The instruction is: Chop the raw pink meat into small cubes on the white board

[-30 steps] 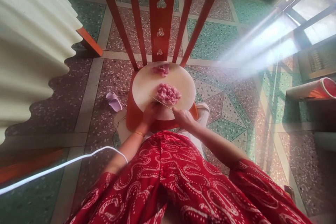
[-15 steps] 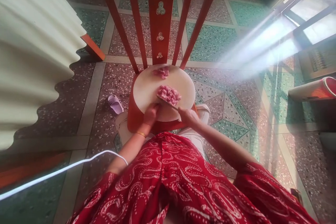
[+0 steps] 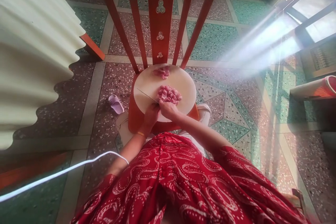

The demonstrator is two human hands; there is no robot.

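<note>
My right hand (image 3: 169, 111) is closed round the handle of a knife (image 3: 147, 95). The thin blade points to the upper left, edge-on, over the round cutting board (image 3: 185, 84). Just left of it, my left hand (image 3: 151, 114) is curled at the board's near edge, under the blade. Its fingertips are partly hidden, and what they hold, if anything, does not show. Beyond my right hand lies a pile of chopped raw meat (image 3: 169, 94). A smaller lump of raw meat (image 3: 163, 72) rests near the far rim.
The board lies on the seat of a red wooden chair (image 3: 135, 120), whose slatted back rises at the far side. A purple slipper (image 3: 116, 104) is on the floor to the left. A white cable (image 3: 78, 163) crosses at lower left, below a pale draped cloth (image 3: 28, 52).
My right hand has moved left with the knife, from the meat pile's right side to beside my left hand. The blade now extends over the left part of the board.
</note>
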